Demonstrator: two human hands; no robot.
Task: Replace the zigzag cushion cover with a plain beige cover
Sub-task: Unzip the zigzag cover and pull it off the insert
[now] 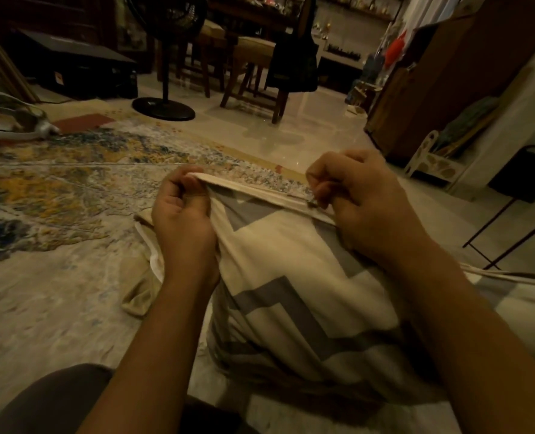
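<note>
A cushion in a cream and grey zigzag cover [291,277] stands upright in front of me on the rug. My left hand [181,211] grips the cover's top left corner, fingers curled round the fabric edge. My right hand [363,198] pinches the small metal zipper pull [312,203] on the top seam, near the right end. A plain beige cover [142,286] lies crumpled on the rug to the left of the cushion, partly hidden behind my left forearm.
A patterned blue, yellow and cream rug [72,195] covers the floor on the left. A black standing fan [163,104], wooden chairs [253,76] and a wooden cabinet [448,89] stand beyond on the tiled floor. A thin-legged black side table [510,227] is at right.
</note>
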